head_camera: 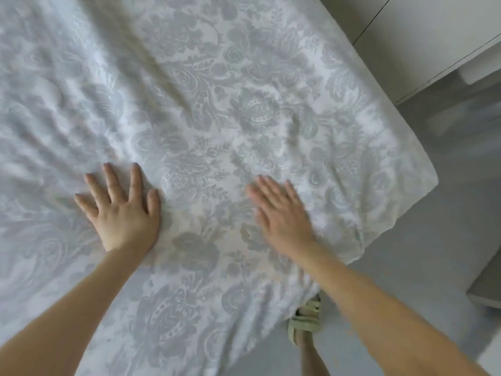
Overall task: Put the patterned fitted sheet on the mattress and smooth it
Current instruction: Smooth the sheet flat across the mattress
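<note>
Head view: The left hand (122, 213) lies palm down on the sheet (217, 104), fingers (112, 180) straight, spread and released. The right hand (282, 215) is blurred, its fingers extended together, grasping nothing; contact with the sheet cannot be confirmed. The patterned sheet is spread over the mattress, hiding it, with wrinkles left of the left hand. Right of the bed: grey floor (433, 253), white cabinet (420, 36), and a foot in a green sandal (306, 318).

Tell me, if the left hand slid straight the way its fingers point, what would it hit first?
Probably the ripples in the patterned sheet, just beyond the left hand. Nothing else shows along that line.
</note>
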The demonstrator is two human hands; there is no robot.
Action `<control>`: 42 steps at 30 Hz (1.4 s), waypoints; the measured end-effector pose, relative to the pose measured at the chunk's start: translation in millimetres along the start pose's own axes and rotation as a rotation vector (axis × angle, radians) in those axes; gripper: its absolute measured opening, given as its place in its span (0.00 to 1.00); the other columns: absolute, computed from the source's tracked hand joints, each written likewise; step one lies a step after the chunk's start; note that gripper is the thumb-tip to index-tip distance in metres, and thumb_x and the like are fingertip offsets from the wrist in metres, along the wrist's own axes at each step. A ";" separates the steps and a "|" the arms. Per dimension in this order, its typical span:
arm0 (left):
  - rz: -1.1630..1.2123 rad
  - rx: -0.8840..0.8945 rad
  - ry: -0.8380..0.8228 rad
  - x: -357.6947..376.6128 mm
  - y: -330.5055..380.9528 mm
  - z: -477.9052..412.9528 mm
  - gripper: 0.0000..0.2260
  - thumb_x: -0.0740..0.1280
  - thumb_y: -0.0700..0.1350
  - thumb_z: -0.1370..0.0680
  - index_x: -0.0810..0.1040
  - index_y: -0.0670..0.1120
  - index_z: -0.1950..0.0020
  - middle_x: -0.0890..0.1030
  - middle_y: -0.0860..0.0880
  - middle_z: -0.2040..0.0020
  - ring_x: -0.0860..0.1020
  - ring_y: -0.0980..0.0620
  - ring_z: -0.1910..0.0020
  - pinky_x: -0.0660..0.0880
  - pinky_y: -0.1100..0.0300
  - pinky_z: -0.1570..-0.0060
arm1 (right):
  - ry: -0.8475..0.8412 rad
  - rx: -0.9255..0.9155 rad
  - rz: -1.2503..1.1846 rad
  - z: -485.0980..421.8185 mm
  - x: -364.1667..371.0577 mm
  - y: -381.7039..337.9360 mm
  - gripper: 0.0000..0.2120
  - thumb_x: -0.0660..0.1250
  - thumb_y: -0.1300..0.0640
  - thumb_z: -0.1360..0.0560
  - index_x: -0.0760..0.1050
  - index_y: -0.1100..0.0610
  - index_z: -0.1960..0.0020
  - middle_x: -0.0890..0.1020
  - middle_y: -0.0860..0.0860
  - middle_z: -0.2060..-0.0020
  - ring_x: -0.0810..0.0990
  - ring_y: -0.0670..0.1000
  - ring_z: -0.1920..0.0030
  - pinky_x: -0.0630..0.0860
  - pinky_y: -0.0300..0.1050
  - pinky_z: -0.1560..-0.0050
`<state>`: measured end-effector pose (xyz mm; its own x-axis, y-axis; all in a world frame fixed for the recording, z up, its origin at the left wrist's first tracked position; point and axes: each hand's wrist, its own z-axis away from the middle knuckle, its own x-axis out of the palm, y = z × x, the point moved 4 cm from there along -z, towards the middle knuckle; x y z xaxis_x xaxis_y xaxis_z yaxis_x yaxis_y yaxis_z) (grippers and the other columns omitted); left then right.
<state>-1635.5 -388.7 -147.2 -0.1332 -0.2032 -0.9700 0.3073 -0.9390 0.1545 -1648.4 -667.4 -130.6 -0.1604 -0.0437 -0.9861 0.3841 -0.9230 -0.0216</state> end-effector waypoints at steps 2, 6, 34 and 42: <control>-0.042 0.173 -0.027 19.6 39.1 77.0 0.25 0.48 0.58 0.21 0.53 0.55 0.24 0.52 0.41 0.23 0.44 0.35 0.25 0.41 0.34 0.30 | 0.032 0.350 0.009 41.4 -5.3 106.2 0.26 0.36 0.48 0.19 0.48 0.54 0.23 0.53 0.52 0.23 0.45 0.47 0.24 0.41 0.48 0.24; -0.069 0.708 -0.300 33.8 99.8 227.5 0.21 0.52 0.55 0.21 0.66 0.54 0.28 0.64 0.44 0.26 0.54 0.31 0.27 0.53 0.31 0.34 | 0.048 0.701 -0.129 61.1 -25.8 125.0 0.25 0.46 0.50 0.20 0.57 0.56 0.24 0.59 0.57 0.25 0.54 0.55 0.24 0.48 0.59 0.26; 0.064 -0.219 -0.037 8.7 286.1 70.9 0.27 0.48 0.60 0.19 0.47 0.54 0.22 0.48 0.39 0.22 0.45 0.36 0.24 0.45 0.36 0.28 | 0.010 -0.324 0.080 42.6 -13.0 190.0 0.26 0.50 0.42 0.20 0.58 0.49 0.25 0.59 0.54 0.25 0.55 0.54 0.24 0.52 0.65 0.28; 0.141 0.694 -0.170 39.1 350.0 207.0 0.12 0.61 0.50 0.26 0.82 0.50 0.51 0.78 0.47 0.38 0.73 0.43 0.38 0.74 0.46 0.45 | -0.030 1.124 -0.702 178.8 -8.8 371.1 0.19 0.57 0.50 0.19 0.69 0.61 0.34 0.78 0.66 0.42 0.79 0.65 0.50 0.75 0.56 0.51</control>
<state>-1728.2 -782.7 -92.2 -0.2987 -0.3226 -0.8982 -0.3282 -0.8490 0.4140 -1667.1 -1077.9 -100.4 -0.0404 0.5748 -0.8173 -0.7426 -0.5645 -0.3603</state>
